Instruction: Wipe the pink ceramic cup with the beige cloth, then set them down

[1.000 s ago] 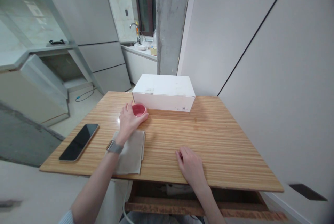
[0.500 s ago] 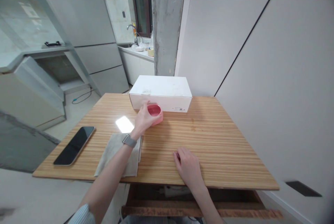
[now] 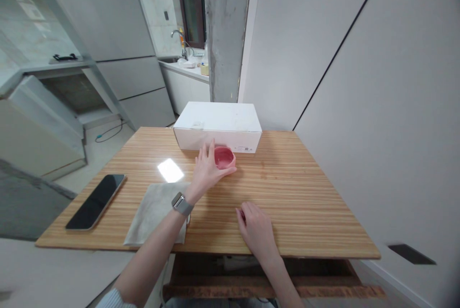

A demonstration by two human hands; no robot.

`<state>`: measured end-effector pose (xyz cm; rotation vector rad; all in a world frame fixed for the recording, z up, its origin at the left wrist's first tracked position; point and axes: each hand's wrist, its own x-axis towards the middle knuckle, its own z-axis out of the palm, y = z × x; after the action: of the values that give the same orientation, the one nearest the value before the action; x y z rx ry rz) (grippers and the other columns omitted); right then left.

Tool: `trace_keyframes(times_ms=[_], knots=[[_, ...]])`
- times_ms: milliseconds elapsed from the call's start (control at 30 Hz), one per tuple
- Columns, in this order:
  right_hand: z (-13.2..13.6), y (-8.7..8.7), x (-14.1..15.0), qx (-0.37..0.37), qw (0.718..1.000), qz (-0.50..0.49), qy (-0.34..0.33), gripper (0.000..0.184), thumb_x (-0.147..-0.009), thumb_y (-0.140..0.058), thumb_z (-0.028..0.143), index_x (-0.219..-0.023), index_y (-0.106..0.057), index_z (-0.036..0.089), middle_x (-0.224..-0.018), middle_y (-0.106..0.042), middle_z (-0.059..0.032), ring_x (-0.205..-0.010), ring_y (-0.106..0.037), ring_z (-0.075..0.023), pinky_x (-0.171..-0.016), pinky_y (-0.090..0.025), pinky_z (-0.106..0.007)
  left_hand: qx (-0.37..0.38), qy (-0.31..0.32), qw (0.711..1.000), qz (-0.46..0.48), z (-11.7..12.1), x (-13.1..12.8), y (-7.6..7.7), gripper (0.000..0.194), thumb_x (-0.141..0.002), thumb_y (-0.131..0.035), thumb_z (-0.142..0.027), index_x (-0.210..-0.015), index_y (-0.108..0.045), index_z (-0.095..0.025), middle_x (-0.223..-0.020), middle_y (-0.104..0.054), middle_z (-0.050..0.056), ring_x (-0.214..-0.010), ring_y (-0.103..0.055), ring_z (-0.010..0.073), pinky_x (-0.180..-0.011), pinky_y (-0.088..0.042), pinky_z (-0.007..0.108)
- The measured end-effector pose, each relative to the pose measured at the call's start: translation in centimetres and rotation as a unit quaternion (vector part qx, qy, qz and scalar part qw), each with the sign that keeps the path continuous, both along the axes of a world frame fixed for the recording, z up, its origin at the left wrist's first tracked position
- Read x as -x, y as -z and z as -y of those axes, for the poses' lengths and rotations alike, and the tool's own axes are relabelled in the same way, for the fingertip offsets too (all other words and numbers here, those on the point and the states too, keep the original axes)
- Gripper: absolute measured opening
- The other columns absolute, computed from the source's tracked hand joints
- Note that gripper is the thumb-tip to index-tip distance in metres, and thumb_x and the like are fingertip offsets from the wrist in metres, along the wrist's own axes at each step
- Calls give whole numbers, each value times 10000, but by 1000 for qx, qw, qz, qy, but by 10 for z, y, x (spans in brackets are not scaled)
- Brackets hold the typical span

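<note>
My left hand (image 3: 208, 169) is wrapped around a small pink bowl (image 3: 224, 157) that rests on the wooden table (image 3: 305, 193), just in front of a white cardboard box (image 3: 218, 123). A watch sits on that wrist. My right hand (image 3: 256, 229) lies flat on the table near its front edge, fingers loosely together, holding nothing. A folded grey cloth (image 3: 156, 212) lies under my left forearm.
A black phone (image 3: 96, 194) lies at the table's left front corner. A white wall runs along the right side. Behind the table stand a concrete pillar (image 3: 224, 30), grey cabinets and a counter with a sink tap (image 3: 178, 39). An open drawer (image 3: 280, 281) shows below the tabletop.
My left hand has carried the pink bowl to the right along the front of the white box, off the cloth's end. My right hand has stayed in place.
</note>
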<state>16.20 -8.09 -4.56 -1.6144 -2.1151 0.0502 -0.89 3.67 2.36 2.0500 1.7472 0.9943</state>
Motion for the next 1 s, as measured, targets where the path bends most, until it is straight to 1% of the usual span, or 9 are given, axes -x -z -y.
trace_keyframes(times_ms=[167, 300, 500, 567, 600, 700, 767, 867, 1000], knots=[[2, 0, 0, 5, 1000, -8, -2, 209, -932, -435, 225, -728, -475, 216, -718, -575, -7, -690, -543, -167, -632, -320, -274, -34, -104, 974, -197, 65, 43, 5, 534, -867, -463, -522, -1196, -566, -114, -1315, -502, 203, -1240, -448, 332, -1022, -351, 453], [1, 0, 1, 0, 1000, -13, -1, 233, -936, -425, 239, -711, -480, 215, -697, -577, -11, -670, -538, -167, -624, -320, -273, 63, -163, 933, -316, 120, 62, 18, 442, -895, -437, -449, -1118, -616, -112, -1216, -587, 194, -1073, -562, 325, -895, -439, 436], [1, -2, 4, 45, 984, -172, 30, 321, -926, -439, 377, -670, -532, 207, -675, -592, -38, -648, -543, -177, -618, -352, -290, 100, -136, 946, -278, 134, 46, 25, 367, -915, -361, -181, -1191, -583, -85, -1218, -618, 184, -1109, -589, 285, -822, -475, 353], [3, -5, 8, 131, 925, -355, 39, 340, -885, -496, 483, -716, -578, 201, -693, -626, -46, -646, -571, -178, -622, -402, -295, 114, -125, 962, -214, 128, 37, 17, 344, -925, -370, -216, -1158, -610, -137, -1012, -706, 135, -902, -672, 248, -724, -481, 321], [3, -7, 12, 185, 867, -462, 35, 347, -847, -541, 528, -778, -606, 195, -732, -655, -54, -670, -600, -184, -640, -436, -302, 119, -114, 971, -174, 126, 32, 12, 333, -932, -371, -242, -1133, -625, -164, -897, -724, 104, -788, -684, 226, -674, -474, 307], [2, -16, 22, 309, 626, -716, -8, 464, -727, -689, 543, -1028, -627, 195, -985, -703, -79, -904, -663, -216, -824, -497, -354, 105, -71, 990, -60, 122, 10, 3, 327, -946, -361, -292, -1071, -651, -209, -763, -718, 56, -668, -673, 197, -600, -460, 287], [0, -22, 26, 345, 509, -788, -42, 518, -696, -726, 521, -1093, -625, 204, -1108, -682, -74, -1060, -627, -218, -954, -457, -370, 83, -57, 994, -34, 124, -11, 4, 326, -943, -371, -286, -1120, -634, -211, -853, -732, 65, -725, -686, 204, -614, -481, 293], [-3, -27, 25, 389, 438, -810, -35, 465, -696, -715, 532, -1003, -674, 185, -1056, -705, -66, -1117, -601, -223, -993, -447, -362, 62, -23, 995, -80, 134, -46, 13, 345, -920, -402, -223, -1197, -604, -180, -1016, -723, 94, -871, -690, 223, -715, -526, 322], [-3, -22, 16, 411, 429, -802, 61, 346, -649, -763, 463, -845, -705, 185, -921, -734, -42, -1108, -608, -220, -996, -459, -321, 33, 47, 987, -152, 150, -74, 19, 407, -892, -422, -187, -1275, -548, -128, -1312, -575, 124, -1217, -520, 308, -872, -513, 425]])
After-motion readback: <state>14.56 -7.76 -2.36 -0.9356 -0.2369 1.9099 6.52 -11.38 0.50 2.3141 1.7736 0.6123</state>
